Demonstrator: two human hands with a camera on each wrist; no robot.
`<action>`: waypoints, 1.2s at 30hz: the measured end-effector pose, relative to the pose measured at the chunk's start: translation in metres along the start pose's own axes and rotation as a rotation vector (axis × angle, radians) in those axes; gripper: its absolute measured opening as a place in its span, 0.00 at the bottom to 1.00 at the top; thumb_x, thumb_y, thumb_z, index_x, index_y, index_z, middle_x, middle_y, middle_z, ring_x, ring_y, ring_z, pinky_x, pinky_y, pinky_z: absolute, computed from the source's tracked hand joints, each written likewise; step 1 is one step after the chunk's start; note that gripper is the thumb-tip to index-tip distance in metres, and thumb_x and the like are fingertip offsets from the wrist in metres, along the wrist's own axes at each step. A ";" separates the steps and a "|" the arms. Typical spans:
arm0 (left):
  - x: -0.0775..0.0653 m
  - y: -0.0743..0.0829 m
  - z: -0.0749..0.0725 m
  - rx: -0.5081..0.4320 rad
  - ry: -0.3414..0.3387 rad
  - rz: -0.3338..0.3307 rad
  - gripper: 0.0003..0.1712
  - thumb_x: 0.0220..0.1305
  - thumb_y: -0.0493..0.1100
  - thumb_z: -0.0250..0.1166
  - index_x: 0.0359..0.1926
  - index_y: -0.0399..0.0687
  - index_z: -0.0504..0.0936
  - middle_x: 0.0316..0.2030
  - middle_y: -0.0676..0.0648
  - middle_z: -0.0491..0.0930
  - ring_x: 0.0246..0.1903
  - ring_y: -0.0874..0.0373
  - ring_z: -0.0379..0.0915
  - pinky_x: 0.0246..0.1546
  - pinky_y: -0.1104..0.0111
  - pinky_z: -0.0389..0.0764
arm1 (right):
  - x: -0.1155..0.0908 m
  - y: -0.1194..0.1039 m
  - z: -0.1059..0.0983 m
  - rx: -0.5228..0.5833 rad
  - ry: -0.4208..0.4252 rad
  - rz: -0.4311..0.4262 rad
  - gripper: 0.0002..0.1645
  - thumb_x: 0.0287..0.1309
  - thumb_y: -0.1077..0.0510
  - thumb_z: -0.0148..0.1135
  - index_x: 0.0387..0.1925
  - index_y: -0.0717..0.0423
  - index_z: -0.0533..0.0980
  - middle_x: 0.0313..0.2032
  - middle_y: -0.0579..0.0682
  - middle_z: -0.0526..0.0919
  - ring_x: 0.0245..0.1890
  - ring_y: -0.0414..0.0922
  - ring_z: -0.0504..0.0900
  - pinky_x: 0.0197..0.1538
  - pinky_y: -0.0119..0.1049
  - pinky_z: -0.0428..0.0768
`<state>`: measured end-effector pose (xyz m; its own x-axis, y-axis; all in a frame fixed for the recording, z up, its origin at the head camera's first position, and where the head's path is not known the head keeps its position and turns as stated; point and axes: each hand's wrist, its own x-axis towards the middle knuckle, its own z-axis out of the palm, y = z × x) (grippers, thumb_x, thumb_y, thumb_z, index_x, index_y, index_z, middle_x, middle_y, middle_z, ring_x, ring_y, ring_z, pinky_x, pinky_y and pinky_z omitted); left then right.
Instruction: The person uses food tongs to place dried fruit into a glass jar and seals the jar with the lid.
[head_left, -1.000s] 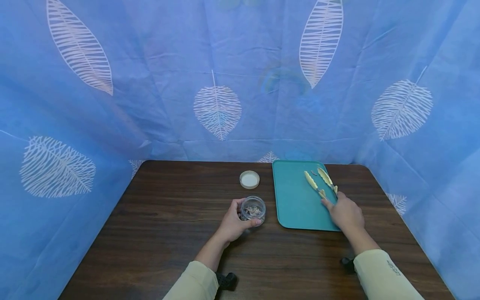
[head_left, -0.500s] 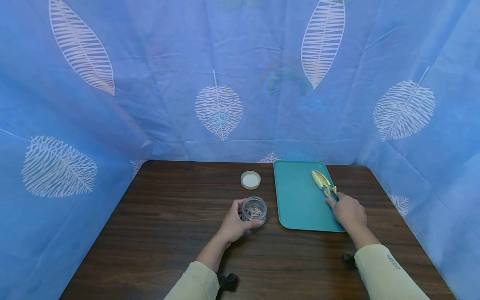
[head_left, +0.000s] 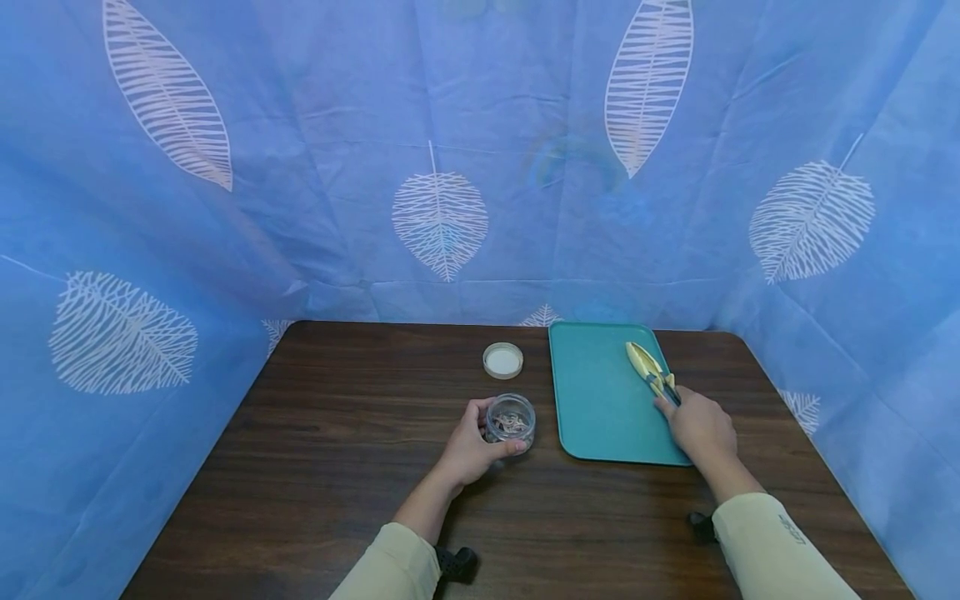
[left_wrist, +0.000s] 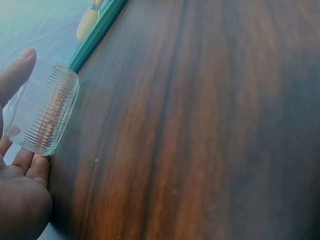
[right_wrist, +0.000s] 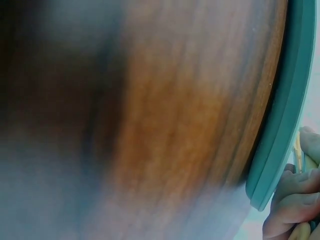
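My left hand (head_left: 467,447) grips a clear ribbed jar (head_left: 510,434) around its side, thumb toward the near side. Small brownish pieces (left_wrist: 50,117) lie in the bottom of the jar, whose mouth is uncovered. In my right hand (head_left: 701,423) is a pair of tongs (head_left: 647,362) with pale yellow tips and dark handles. The tips are pressed together, low over the right side of the teal tray (head_left: 595,421). Whether they pinch anything I cannot tell. Curled fingers (right_wrist: 295,205) show beside the tray's edge in the right wrist view.
A round lid (head_left: 502,361) lies on the dark wooden table (head_left: 337,417) behind the jar. The tray's raised rim stands to the right of the jar. Blue leaf-patterned cloth (head_left: 322,208) hangs behind the table and on both sides.
The tongs' tips have come together from wide apart. A small brown piece seen near them on the tray is no longer visible. My left hand still holds the jar in place.
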<state>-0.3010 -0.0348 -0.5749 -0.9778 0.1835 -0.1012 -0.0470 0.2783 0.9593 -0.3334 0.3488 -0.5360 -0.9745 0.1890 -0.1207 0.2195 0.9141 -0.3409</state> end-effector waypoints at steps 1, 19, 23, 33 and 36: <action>0.000 0.000 0.000 -0.001 -0.001 -0.001 0.50 0.63 0.54 0.82 0.79 0.53 0.65 0.70 0.42 0.74 0.69 0.43 0.73 0.69 0.45 0.74 | 0.000 0.001 0.000 0.004 0.000 0.000 0.44 0.84 0.38 0.51 0.80 0.69 0.61 0.71 0.77 0.71 0.63 0.76 0.77 0.54 0.67 0.80; -0.001 -0.001 0.000 -0.007 -0.012 -0.008 0.50 0.63 0.55 0.82 0.79 0.55 0.65 0.70 0.41 0.74 0.69 0.42 0.72 0.66 0.45 0.76 | -0.025 -0.006 0.005 -0.003 0.056 -0.069 0.45 0.82 0.37 0.55 0.78 0.69 0.65 0.68 0.79 0.74 0.57 0.76 0.82 0.40 0.59 0.83; -0.001 -0.001 0.001 -0.008 -0.008 -0.010 0.50 0.63 0.55 0.82 0.78 0.56 0.65 0.70 0.42 0.74 0.69 0.43 0.73 0.67 0.45 0.75 | -0.035 -0.015 0.005 -0.003 0.078 -0.095 0.43 0.81 0.38 0.57 0.78 0.68 0.67 0.65 0.79 0.77 0.49 0.73 0.86 0.33 0.53 0.82; 0.000 -0.002 0.001 -0.002 -0.005 -0.022 0.50 0.62 0.56 0.83 0.78 0.57 0.66 0.70 0.42 0.74 0.70 0.41 0.72 0.66 0.44 0.76 | -0.069 -0.037 0.013 0.035 0.162 -0.226 0.40 0.77 0.42 0.64 0.75 0.67 0.72 0.29 0.64 0.87 0.17 0.46 0.69 0.21 0.40 0.65; 0.000 -0.001 0.001 -0.006 -0.005 -0.022 0.50 0.62 0.56 0.83 0.78 0.57 0.66 0.70 0.41 0.73 0.71 0.41 0.72 0.67 0.44 0.76 | -0.081 -0.044 0.015 0.034 0.200 -0.275 0.39 0.75 0.43 0.67 0.73 0.67 0.74 0.42 0.71 0.90 0.17 0.46 0.71 0.20 0.41 0.67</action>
<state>-0.3011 -0.0344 -0.5765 -0.9754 0.1827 -0.1232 -0.0694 0.2763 0.9586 -0.2637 0.2882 -0.5249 -0.9864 0.0067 0.1645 -0.0548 0.9290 -0.3661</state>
